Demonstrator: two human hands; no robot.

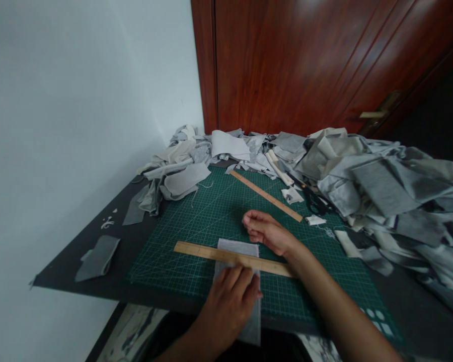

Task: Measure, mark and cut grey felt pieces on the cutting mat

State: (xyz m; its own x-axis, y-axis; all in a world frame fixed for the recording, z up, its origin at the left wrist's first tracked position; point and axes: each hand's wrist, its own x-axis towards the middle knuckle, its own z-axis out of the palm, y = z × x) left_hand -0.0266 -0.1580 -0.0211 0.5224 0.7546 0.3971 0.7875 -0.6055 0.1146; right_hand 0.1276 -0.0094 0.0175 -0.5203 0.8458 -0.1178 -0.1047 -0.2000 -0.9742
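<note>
Ruler (234, 258) across fabric (237, 246), markings illegible

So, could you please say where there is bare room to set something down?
The green mat has room between the near ruler and the far ruler, left of the right hand, and between that ruler pair's nearer one and the mat's front edge, left of the left hand. Heaped cloth crowds the back.
</note>
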